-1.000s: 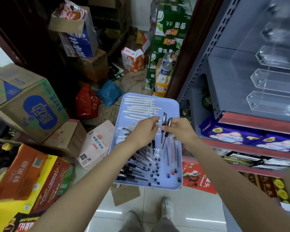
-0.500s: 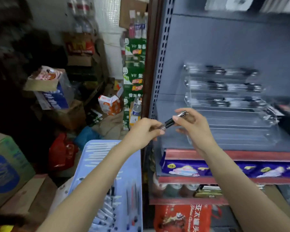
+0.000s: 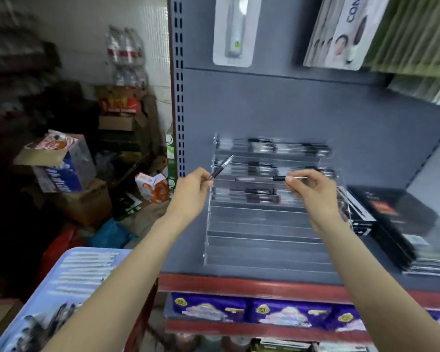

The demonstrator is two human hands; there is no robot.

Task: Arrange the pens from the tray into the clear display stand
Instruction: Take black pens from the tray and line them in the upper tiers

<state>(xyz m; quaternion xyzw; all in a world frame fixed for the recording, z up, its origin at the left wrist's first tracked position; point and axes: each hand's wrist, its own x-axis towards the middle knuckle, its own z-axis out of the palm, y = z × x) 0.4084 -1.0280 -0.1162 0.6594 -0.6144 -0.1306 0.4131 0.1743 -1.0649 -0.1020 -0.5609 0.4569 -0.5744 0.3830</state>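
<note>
A clear stepped display stand [image 3: 264, 232] sits on the grey shelf, its upper rows holding several black pens. My left hand [image 3: 192, 191] pinches a black pen [image 3: 221, 167] that points up and right at the stand's left edge. My right hand [image 3: 313, 189] pinches a second pen [image 3: 281, 178] and holds it level in front of the stand's third row. The light blue tray [image 3: 69, 288] with more pens lies at the lower left, partly behind my left forearm.
A black box [image 3: 401, 219] and stacked flat packs stand right of the stand on the shelf. Purple packets [image 3: 252, 313] fill the shelf below its red edge. Cardboard boxes [image 3: 61, 168] and bags crowd the floor at left. Packaged goods hang above.
The view rose from the tray to the shelf. My hands, which met over a pen, have drawn apart, each now with one pen, and the right one reached the stand's row.
</note>
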